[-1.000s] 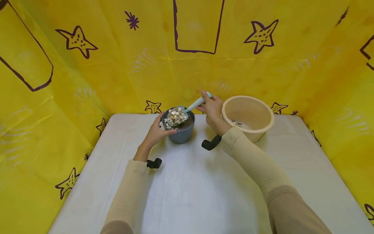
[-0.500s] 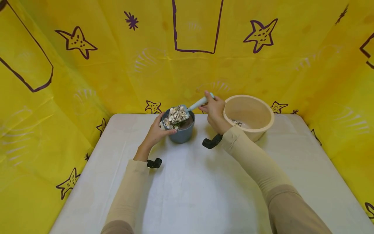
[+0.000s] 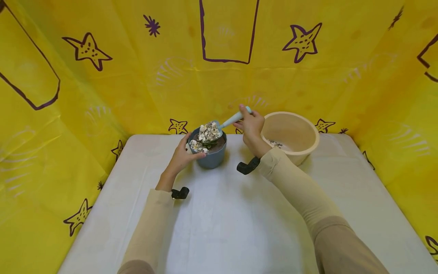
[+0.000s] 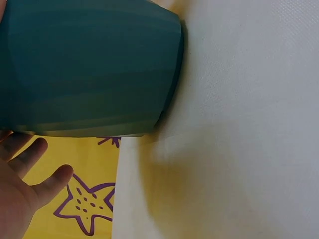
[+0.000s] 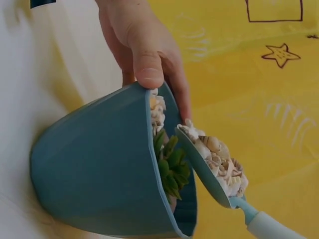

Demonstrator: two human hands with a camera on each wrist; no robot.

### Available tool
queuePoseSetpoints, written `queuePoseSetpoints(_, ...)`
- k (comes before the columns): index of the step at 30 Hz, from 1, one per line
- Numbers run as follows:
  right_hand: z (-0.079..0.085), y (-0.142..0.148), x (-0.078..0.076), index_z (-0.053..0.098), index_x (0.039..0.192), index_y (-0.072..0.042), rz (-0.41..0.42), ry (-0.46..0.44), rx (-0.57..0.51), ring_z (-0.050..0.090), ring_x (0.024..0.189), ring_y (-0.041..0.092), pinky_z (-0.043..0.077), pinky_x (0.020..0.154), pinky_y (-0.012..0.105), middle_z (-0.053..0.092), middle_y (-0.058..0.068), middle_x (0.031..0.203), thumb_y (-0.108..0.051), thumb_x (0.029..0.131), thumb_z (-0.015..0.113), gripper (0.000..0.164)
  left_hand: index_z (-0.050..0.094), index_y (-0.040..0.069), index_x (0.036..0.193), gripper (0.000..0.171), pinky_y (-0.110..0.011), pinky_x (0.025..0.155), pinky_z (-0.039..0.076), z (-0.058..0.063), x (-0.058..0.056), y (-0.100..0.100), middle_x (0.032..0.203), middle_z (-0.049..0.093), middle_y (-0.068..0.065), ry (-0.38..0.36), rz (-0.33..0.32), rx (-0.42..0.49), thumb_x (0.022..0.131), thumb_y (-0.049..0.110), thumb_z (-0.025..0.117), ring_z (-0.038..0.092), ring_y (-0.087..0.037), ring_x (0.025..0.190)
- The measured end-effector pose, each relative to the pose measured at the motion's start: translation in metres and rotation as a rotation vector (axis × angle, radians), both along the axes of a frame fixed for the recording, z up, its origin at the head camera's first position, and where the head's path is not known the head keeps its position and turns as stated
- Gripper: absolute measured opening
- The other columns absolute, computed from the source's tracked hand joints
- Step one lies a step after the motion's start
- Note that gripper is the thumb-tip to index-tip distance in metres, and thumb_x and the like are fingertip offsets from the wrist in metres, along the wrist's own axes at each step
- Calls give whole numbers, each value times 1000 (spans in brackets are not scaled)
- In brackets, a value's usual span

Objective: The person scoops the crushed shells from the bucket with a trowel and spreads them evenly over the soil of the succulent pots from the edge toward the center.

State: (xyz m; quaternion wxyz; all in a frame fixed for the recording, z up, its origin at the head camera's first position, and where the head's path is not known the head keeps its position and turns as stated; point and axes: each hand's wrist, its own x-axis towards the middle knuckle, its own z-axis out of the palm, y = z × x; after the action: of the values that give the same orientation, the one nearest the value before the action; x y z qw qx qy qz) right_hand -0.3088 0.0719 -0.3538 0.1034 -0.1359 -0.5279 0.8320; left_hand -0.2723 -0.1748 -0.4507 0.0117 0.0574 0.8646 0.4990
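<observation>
A blue-grey flower pot [image 3: 211,161] stands near the table's far edge, with a small green succulent [image 5: 174,172] inside and shell pieces [image 5: 157,107] along one side of it. My left hand [image 3: 179,156] holds the pot by its rim, thumb on the near side and fingers on the far side. The right hand [image 3: 253,128] grips the pale blue handle of a small scoop [image 5: 202,172]. Heaped with shells [image 3: 210,132], the scoop's bowl is over the pot's mouth. In the left wrist view the pot's wall [image 4: 94,69] fills the upper left.
Right of the pot stands a wide beige tub [image 3: 291,129] with a few shell bits at its bottom. White cloth covers the table [image 3: 212,220]. Yellow printed fabric [image 3: 164,91] rises behind and at both sides. A black wrist camera [image 3: 249,166] sticks out near the right cuff.
The loaded scoop and right hand have risen slightly and shifted a little right, so more of the succulent shows beneath. My left hand stays on the pot.
</observation>
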Motion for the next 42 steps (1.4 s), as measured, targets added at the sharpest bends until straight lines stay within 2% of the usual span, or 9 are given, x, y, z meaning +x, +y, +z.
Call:
queuePoseSetpoints(6, -2, -2, 4, 63, 101, -3, 5, -11, 3, 69, 54, 19, 59, 55, 33, 65, 7, 70, -26, 88, 72, 29, 13, 17, 158, 115, -56, 119, 23, -2, 2, 2, 164, 15, -11, 10, 9, -44, 72, 53, 82, 16, -33, 151)
queuePoseSetpoints(10, 0, -4, 4, 64, 101, -3, -6, 10, 21, 69, 55, 18, 60, 56, 34, 65, 6, 71, -26, 88, 73, 28, 15, 14, 157, 112, -58, 118, 23, 1, 1, -1, 163, 17, -14, 21, -13, -64, 74, 49, 81, 18, -35, 150)
queuePoseSetpoints(18, 2, -9, 7, 65, 96, -4, -34, 41, 72, 68, 53, 18, 60, 57, 36, 64, 5, 71, -27, 88, 73, 26, 9, 27, 158, 113, -61, 118, 20, 1, -8, -7, 165, 11, -8, -57, -63, -32, 74, 46, 83, 12, -34, 152)
queuePoseSetpoints(24, 1, -10, 6, 67, 98, -4, -37, 51, 99, 69, 55, 19, 60, 57, 35, 63, 6, 71, -29, 87, 73, 28, 11, 25, 158, 112, -58, 119, 22, -2, -9, -7, 164, 13, -10, -55, -58, -12, 74, 46, 82, 14, -33, 151)
queuePoseSetpoints(28, 0, -6, 4, 66, 97, -3, -53, 51, 81, 69, 55, 19, 59, 55, 36, 64, 6, 69, -28, 86, 75, 28, 10, 23, 158, 113, -57, 119, 22, -3, -8, -6, 165, 10, -9, -48, -55, 1, 75, 47, 82, 12, -33, 152)
queuePoseSetpoints(32, -2, -2, 2, 64, 94, -4, -62, 27, 45, 68, 52, 17, 58, 51, 32, 63, 5, 69, -27, 87, 74, 26, 12, 22, 157, 113, -58, 119, 20, -4, -4, -4, 164, 15, -7, -15, -39, 15, 73, 47, 83, 14, -32, 151)
queuePoseSetpoints(36, -5, 2, 2, 63, 91, -5, -66, 15, 23, 67, 51, 17, 60, 59, 39, 63, 6, 69, -27, 87, 73, 24, 13, 20, 157, 113, -57, 119, 21, -5, 1, -1, 163, 18, -7, 12, -17, 1, 73, 49, 83, 17, -31, 151)
queuePoseSetpoints(39, -5, 3, 1, 64, 89, -5, -63, 17, 13, 68, 52, 18, 60, 63, 43, 64, 7, 68, -25, 88, 73, 22, 11, 18, 158, 113, -57, 119, 21, -4, 2, -1, 164, 15, -9, 6, -25, -25, 74, 47, 82, 16, -32, 151)
queuePoseSetpoints(42, -4, 4, 1, 64, 90, -5, -67, 14, 0, 69, 52, 19, 60, 57, 38, 65, 7, 67, -25, 88, 73, 22, 7, 19, 158, 114, -58, 120, 19, -1, -1, -4, 164, 11, -10, -14, -62, -39, 76, 44, 82, 13, -33, 151)
